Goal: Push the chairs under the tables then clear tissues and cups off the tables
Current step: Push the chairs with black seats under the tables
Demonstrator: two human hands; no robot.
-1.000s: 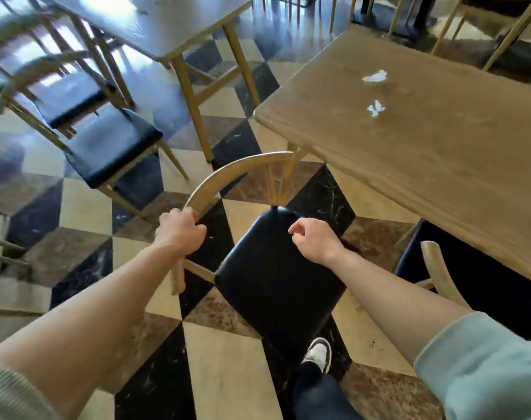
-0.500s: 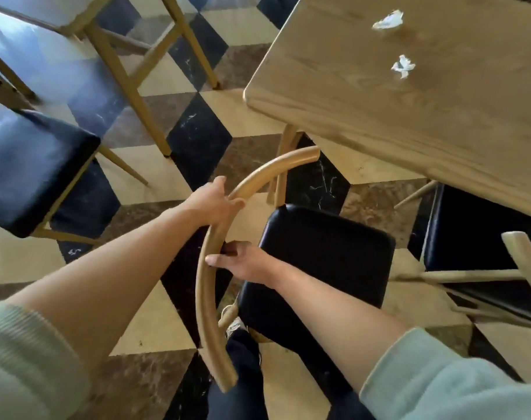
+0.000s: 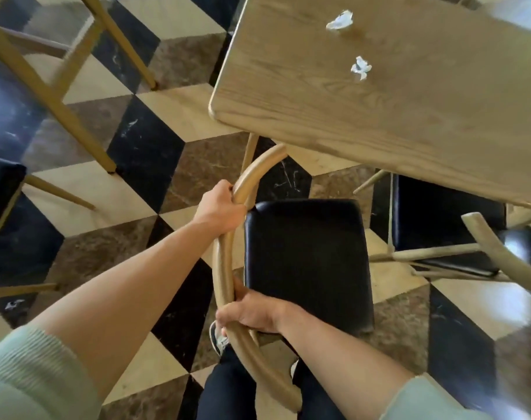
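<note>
Both my left hand point(image 3: 220, 209) and right hand point(image 3: 252, 313) grip the chair point(image 3: 306, 262) backrest at centre frame; two tissues point(image 3: 360, 67) lie upper right on the wooden table point(image 3: 409, 116), checkered floor point(image 3: 155, 140) below.

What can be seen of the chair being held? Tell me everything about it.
The chair has a black padded seat that looks like leather and a curved, light wooden backrest rail. It stands on the checkered floor, its seat not yet under the wooden table; the rail's far end reaches the table's corner. The left hand grips the rail's upper part, and the right hand grips it lower down. Its legs are mostly hidden.
</note>
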